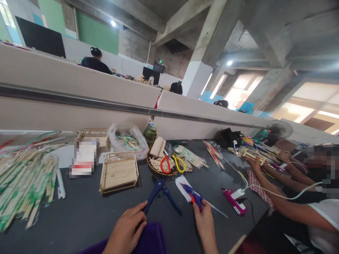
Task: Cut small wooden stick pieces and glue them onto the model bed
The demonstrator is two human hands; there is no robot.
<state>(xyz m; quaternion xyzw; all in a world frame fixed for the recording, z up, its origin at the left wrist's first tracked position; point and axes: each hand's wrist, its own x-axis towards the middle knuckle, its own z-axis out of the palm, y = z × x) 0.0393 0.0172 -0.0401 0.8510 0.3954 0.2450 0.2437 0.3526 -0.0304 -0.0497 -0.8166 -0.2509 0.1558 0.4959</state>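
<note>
Head view: my feed shows two bare hands at a dark table [84,211].
Left hand: bottom centre, the hand [128,224] puts fingertips to a handle of the blue pliers [171,199]; I cannot tell whether it grips.
Right hand: lower right of centre, the hand [205,220] grasps a blue-and-red tool [195,194] beside a paper slip [180,187].
Pliers: lower centre, handles spread.
Stick-built tray [119,174]: left of centre.

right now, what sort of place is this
Probably a craft workshop: wrapped wooden sticks, a small stick-built model, and what looks like a glue gun in the right hand.
</note>
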